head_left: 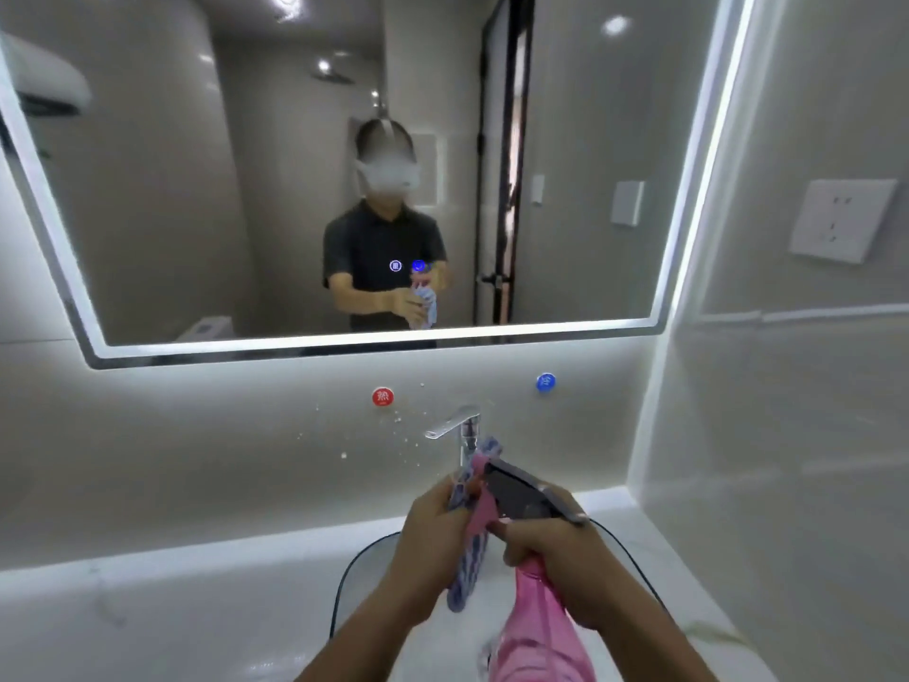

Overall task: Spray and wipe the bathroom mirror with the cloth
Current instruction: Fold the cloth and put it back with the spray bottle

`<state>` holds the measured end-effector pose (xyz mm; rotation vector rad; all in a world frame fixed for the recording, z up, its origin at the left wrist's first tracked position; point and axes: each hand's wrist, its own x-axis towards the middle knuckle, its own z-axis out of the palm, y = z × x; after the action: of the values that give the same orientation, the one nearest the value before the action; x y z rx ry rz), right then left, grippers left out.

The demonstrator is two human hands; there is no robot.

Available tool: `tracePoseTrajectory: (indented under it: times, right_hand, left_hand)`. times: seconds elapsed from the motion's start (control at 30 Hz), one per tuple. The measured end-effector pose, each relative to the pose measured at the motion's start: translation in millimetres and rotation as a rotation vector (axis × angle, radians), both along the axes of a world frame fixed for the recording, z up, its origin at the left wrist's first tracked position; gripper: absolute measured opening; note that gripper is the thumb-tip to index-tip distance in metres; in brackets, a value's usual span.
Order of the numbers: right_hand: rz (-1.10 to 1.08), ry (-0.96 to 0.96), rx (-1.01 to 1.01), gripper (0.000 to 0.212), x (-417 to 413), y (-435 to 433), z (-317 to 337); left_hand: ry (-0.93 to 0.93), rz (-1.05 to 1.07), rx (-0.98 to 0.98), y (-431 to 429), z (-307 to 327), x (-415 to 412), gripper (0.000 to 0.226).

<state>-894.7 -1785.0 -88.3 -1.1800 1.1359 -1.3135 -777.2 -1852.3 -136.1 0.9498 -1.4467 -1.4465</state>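
Note:
The wide lit mirror (221,189) hangs on the wall above the sink and reflects a person holding the same items. My left hand (428,543) grips a blue-and-white patterned cloth (465,578) that hangs down over the basin. My right hand (565,563) is closed around the neck of a pink spray bottle (536,632). Its grey trigger head (521,492) points left, right against the top of the cloth. Both hands are held close together below the mirror.
A chrome tap (460,428) stands behind the hands over a black-rimmed basin (344,578) set in a white counter (147,622). Red (382,396) and blue (545,382) water caps sit on the wall. A socket (841,219) is on the right wall.

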Motion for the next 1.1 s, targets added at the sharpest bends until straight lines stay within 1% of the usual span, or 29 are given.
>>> tracePoseTrajectory:
  times: [0.03,0.07,0.13,0.17,0.27,0.3,0.37,0.4,0.47,0.57,0.6,0.67,0.7,0.73,0.77,0.8,0.83,0.87,0.9,0.93,0.97,1.03,1.07,1.1]
  right_hand:
    - [0.006,-0.074,0.026,0.023,-13,8,-2]
    - [0.024,-0.154,0.041,0.028,-26,15,-4]
    - [0.068,-0.276,0.078,0.057,-48,26,-8]
    - [0.083,-0.329,0.085,0.063,-56,30,-12]
    - [0.079,-0.454,0.026,0.052,-71,36,-17]
    - [0.07,-0.485,0.017,0.055,-75,35,-18]
    - [0.071,-0.49,0.038,0.056,-83,31,-21]
    - [0.074,-0.464,0.058,0.054,-88,29,-22]
    - [0.052,-0.41,0.069,0.058,-93,21,-23]
    - [-0.03,-0.433,0.06,0.073,-98,8,-20]
    - [-0.041,-0.452,0.066,0.076,-101,1,-19]
    - [-0.013,-0.443,0.102,0.073,-104,-12,-14]
    - [-0.009,-0.438,0.11,0.069,-106,-20,-12]
    - [-0.047,-0.471,0.09,0.067,-107,-30,-11]
    - [-0.082,-0.54,0.05,0.065,-108,-40,-9]
    - [-0.101,-0.615,0.022,0.061,-109,-50,-7]
    - [-0.095,-0.648,0.007,0.055,-110,-59,-5]
    - [-0.071,-0.645,-0.003,0.054,-110,-65,-3]
    - [-0.045,-0.622,-0.009,0.058,-114,-70,-3]
    - [-0.024,-0.605,-0.013,0.063,-117,-74,-3]
    - [-0.02,-0.597,-0.014,0.066,-121,-77,-3]
    - [-0.063,-0.553,-0.019,0.067,-129,-82,-3]
    - [-0.106,-0.515,-0.011,0.065,-134,-84,-5]
    - [-0.142,-0.472,0.001,0.063,-140,-85,-8]
  left_hand:
    - [0.012,-0.015,-0.002,12,2,-15,0.02]
    - [0.014,-0.008,-0.001,21,1,-27,0.029]
    - [0.05,0.004,0.022,37,2,-45,0.043]
    - [0.09,-0.007,0.045,43,3,-53,0.044]
    - [0.276,-0.148,0.153,52,7,-77,0.029]
    - [0.342,-0.164,0.204,50,8,-82,0.031]
    - [0.465,-0.194,0.332,41,6,-90,0.048]
    - [0.518,-0.2,0.37,36,5,-92,0.045]
    - [0.527,-0.193,0.418,26,9,-98,0.033]
    - [0.505,-0.298,0.482,14,13,-105,0.037]
    - [0.52,-0.282,0.472,7,12,-106,0.036]
    - [0.56,-0.192,0.429,-10,12,-103,0.043]
    - [0.565,-0.194,0.425,-18,13,-98,0.054]
    - [0.551,-0.194,0.454,-28,12,-98,0.061]
    - [0.562,-0.217,0.485,-37,10,-96,0.052]
    - [0.604,-0.287,0.497,-48,8,-95,0.033]
    - [0.6,-0.252,0.537,-59,13,-96,0.025]
    - [0.615,-0.268,0.558,-72,13,-98,0.03]
    - [0.658,-0.362,0.659,-82,13,-96,0.038]
    - [0.686,-0.488,0.694,-87,14,-93,0.044]
    - [0.463,-0.429,0.548,-89,15,-91,0.049]
    - [0.251,-0.444,0.442,-98,5,-92,0.053]
    - [0.232,-0.43,0.491,-105,0,-94,0.049]
    - [0.218,-0.356,0.463,-112,-7,-95,0.04]
